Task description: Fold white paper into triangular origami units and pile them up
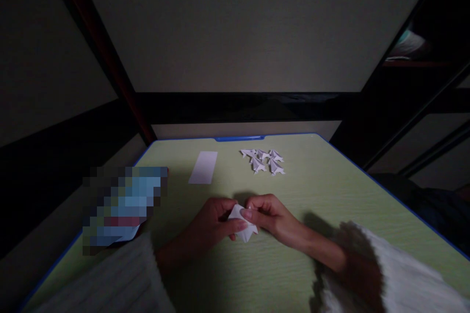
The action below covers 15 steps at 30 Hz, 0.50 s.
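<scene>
At the lower edge of the frame, your ribbed, pale knitted sleeves (121,279) end short of the wrists. Just below the centre, your left hand (219,222) and right hand (270,212) both pinch one small, many-pointed piece of folded white paper (247,234), held above the pale green, wood-grained tabletop (312,181) with blue edging. Both thumbs press on its upper face, close together; the fingertips beneath are mostly hidden.

The step looks like shaping a fold. It would go best with your left hand steadying the layers while your right thumb runs firmly along the crease; line up edges before pressing, and pinch lightly near the points, since thin tips could bend or tear.

At the left of the frame lies a pixelated, bluish object (125,205). Beyond your hands, left of centre, a flat, white, rectangular paper sheet (203,167) lies apart from five small, pointed, white folded-paper figures (276,166), grouped right of centre, whose creases offer a handy comparison
</scene>
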{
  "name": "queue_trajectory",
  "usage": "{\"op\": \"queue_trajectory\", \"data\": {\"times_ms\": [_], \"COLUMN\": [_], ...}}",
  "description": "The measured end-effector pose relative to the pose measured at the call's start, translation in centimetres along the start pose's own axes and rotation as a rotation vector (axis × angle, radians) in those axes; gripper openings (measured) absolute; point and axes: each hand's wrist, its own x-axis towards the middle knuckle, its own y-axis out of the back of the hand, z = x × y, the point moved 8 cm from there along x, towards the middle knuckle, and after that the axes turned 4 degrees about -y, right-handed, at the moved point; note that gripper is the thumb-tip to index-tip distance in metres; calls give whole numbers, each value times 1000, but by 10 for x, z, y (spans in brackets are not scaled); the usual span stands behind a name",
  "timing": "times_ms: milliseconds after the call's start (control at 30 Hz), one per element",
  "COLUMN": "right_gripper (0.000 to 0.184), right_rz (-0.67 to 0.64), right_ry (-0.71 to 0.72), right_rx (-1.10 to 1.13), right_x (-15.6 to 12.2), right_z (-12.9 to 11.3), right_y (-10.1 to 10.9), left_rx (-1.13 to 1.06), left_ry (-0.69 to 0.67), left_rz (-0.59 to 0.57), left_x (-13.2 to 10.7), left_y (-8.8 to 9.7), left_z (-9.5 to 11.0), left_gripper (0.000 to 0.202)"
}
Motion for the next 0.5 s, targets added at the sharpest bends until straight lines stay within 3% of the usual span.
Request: {"op": "queue_trajectory", "data": {"times_ms": [500], "right_gripper": [29], "right_rz": [-79], "right_ry": [-16], "right_rx": [116], "right_x": [1], "right_z": [0], "right_y": [-4], "left_rx": [-119], "left_ry": [-18], "left_rz": [41], "left_x": [-1], "left_y": [3], "left_z": [8], "left_gripper": [16]}}
